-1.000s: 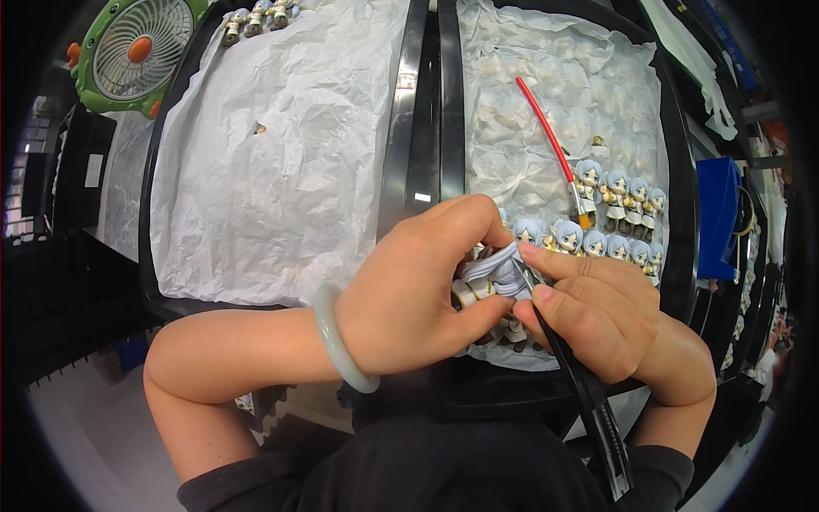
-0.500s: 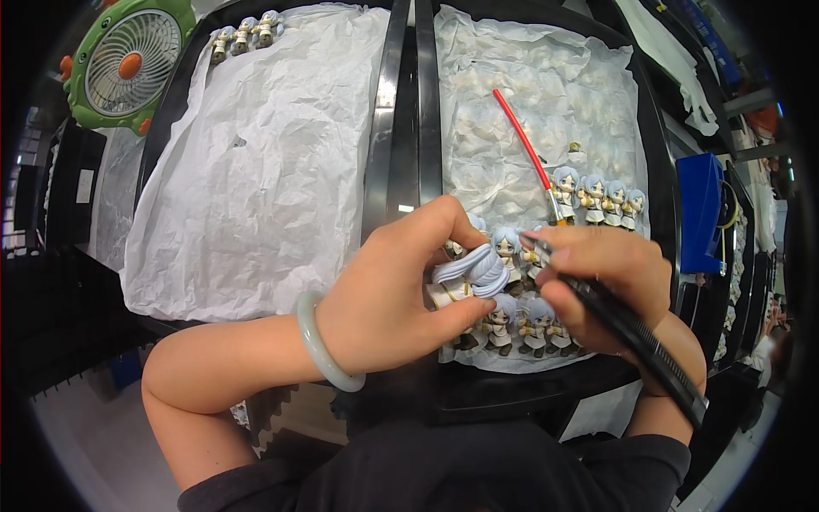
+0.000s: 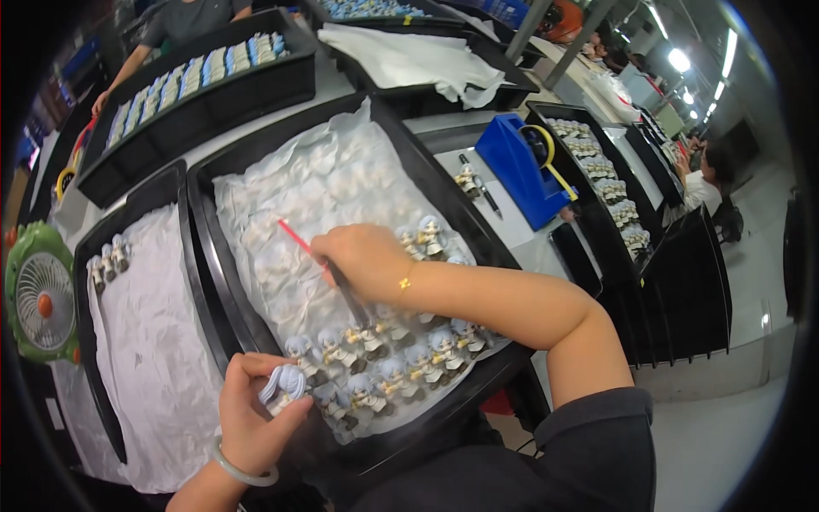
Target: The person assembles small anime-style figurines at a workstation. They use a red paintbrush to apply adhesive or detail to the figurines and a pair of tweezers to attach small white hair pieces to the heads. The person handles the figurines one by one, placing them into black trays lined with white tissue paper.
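Paper-lined black tray [image 3: 465,401] sits near; left hand [image 3: 252,414] has fingers pinching a figurine [image 3: 290,381], right hand [image 3: 367,260] is at the red brush [image 3: 294,234], can't tell its grip.

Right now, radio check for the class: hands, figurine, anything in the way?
Left hand pinches pale-blue-haired figurine. Right hand at thin red handle and dark tool, grip unclear. More figurines between the hands.

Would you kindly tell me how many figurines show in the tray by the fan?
3: left figurine, middle figurine and right figurine, at the tray's upper left; the paper may hide others.
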A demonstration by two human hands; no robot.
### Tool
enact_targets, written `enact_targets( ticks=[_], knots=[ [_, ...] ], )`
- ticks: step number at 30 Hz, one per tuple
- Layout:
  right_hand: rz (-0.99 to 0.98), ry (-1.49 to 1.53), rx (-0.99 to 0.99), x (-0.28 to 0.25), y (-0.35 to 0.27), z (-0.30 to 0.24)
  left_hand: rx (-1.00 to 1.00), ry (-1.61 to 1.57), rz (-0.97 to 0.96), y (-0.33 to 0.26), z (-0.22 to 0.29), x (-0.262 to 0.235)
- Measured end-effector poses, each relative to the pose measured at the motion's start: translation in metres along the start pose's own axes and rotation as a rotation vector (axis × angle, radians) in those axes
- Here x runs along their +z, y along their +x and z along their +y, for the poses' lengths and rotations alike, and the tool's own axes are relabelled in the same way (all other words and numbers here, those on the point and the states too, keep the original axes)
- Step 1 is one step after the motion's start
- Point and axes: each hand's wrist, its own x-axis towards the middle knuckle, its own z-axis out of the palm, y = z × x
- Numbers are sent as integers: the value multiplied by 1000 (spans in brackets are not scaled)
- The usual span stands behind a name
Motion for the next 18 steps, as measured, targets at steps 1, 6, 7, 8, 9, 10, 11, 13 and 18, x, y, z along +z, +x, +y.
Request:
enact_targets(
  ticks=[1,6,7,8,9,10,11,13,18],
  knots=[
    [7,3,18,-1,-1,0,-16,-15,-3,2,4,3],
    [85,393,4,-7,-1,0,-38,-13,-7,4,4,4],
    [117,566,6,-12,1,-2,-39,-9,-5,4,4,3],
    [169,757,-18,-15,6,-6,-38,-16,-5,4,3,2],
    [188,841,11,-20,5,-12,-37,-24,-5,5,3,3],
    [206,924,40,-28,0,-21,-36,-32,-4,5,4,4],
    [216,1008,66,-39,-3,-33,-39,-24,0,5,5,3],
    [119,1231,65,-49,-15,-48,-53,-5,-10,6,6,4],
    [209,927,-355,-35,-30,-62,-157,-36,-19,4,8,4]
  ],
)
